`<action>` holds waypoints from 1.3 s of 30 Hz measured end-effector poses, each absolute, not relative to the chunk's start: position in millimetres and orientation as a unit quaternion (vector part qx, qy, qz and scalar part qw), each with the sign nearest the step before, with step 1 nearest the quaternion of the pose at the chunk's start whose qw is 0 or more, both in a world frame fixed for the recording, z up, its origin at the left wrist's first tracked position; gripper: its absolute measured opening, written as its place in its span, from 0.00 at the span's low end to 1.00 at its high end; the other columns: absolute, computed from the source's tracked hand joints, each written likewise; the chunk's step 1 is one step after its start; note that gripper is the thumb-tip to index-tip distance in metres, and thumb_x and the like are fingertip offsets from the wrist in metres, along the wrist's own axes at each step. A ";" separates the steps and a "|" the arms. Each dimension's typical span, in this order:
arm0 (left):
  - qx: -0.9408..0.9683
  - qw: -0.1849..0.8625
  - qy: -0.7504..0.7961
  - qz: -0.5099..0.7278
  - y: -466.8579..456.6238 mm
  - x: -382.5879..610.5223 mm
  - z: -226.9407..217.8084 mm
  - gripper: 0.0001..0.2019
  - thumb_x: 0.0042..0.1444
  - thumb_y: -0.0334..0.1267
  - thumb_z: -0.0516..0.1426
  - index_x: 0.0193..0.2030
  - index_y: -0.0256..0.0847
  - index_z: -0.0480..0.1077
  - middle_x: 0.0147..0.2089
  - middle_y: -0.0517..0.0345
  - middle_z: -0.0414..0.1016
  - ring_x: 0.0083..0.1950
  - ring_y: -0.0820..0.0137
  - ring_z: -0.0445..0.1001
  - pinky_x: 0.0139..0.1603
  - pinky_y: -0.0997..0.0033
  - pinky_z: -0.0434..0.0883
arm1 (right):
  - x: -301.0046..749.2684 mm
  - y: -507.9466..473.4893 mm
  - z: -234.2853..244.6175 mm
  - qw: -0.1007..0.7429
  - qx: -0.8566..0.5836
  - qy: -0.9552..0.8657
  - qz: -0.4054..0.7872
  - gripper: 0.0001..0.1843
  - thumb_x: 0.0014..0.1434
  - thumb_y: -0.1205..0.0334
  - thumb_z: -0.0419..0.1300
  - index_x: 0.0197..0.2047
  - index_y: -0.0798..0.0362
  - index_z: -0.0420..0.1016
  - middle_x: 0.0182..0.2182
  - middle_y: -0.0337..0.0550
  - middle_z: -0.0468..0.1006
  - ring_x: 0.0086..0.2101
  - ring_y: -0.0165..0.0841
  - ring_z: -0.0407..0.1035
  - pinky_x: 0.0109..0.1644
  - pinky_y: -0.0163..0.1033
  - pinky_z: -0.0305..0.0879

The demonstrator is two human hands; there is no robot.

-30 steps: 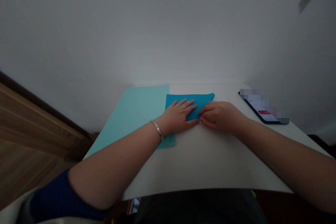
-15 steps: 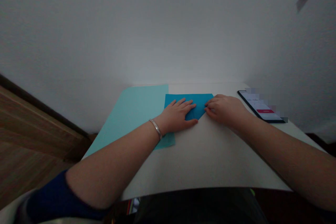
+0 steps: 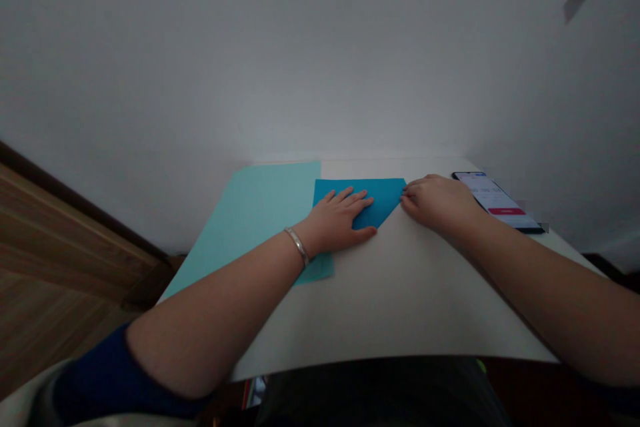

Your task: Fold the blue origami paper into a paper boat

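Note:
A blue sheet of paper (image 3: pixel 383 199) lies on the white table, its near right side running as a slanted folded edge. My left hand (image 3: pixel 343 219) rests flat on the paper's left part with fingers spread. At the far right corner of the sheet is my right hand (image 3: pixel 435 201), its fingers bent and pressed together on the tip of the paper. That corner is partly hidden by the fingers. Under my left wrist, a larger light turquoise sheet (image 3: pixel 260 213) covers the table's left side.
A phone (image 3: pixel 505 203) with a lit screen lies at the right of the white table (image 3: pixel 390 307), beyond my right wrist. The wall (image 3: pixel 350 67) rises right behind the table. A wooden panel (image 3: pixel 65 267) stands at the left.
My right hand has slid away and slightly right along the slanted edge to the paper's far corner, showing more of that edge. My left hand has stayed in place.

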State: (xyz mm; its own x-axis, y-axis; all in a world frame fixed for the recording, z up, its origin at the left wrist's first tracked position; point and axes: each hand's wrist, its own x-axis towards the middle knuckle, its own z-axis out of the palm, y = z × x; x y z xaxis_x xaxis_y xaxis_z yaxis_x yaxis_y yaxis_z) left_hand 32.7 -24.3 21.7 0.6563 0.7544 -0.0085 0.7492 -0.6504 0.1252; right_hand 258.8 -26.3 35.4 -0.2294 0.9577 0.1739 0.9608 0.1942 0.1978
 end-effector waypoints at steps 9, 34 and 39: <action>0.910 0.057 0.410 0.030 -24.7 33.5 21.4 0.35 0.60 0.60 0.45 0.69 0.44 0.50 0.72 0.55 0.46 0.72 0.56 0.43 0.70 0.50 0.44 | 258.3 -23.4 32.0 0.009 -0.575 -0.804 -0.152 0.20 0.61 0.55 0.48 0.37 0.56 0.79 0.37 0.54 0.80 0.44 0.42 0.71 0.46 0.43 0.65; 0.912 0.042 0.407 0.041 -23.9 33.7 19.3 0.35 0.60 0.60 0.45 0.69 0.42 0.51 0.72 0.54 0.48 0.72 0.57 0.44 0.69 0.51 0.46 | 233.8 -49.0 43.1 -0.021 -0.405 -0.899 -0.164 0.15 0.58 0.67 0.52 0.29 0.56 0.80 0.33 0.52 0.81 0.36 0.39 0.71 0.38 0.42 0.64; 0.913 0.036 0.403 0.049 -22.2 33.8 17.0 0.35 0.60 0.60 0.45 0.68 0.42 0.52 0.71 0.53 0.49 0.72 0.58 0.45 0.69 0.52 0.46 | 228.1 -58.2 43.8 0.029 -0.332 -0.935 -0.120 0.15 0.61 0.64 0.51 0.35 0.55 0.80 0.35 0.47 0.81 0.40 0.37 0.71 0.43 0.41 0.64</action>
State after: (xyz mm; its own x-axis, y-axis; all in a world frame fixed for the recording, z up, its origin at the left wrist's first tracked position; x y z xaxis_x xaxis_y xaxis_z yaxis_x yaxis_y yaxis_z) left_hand 33.8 -22.2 17.0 0.6700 0.7399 0.0609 0.7329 -0.6723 0.1045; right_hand 228.1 -58.2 43.8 -0.7777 0.6141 0.1346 0.6282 0.7508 0.2040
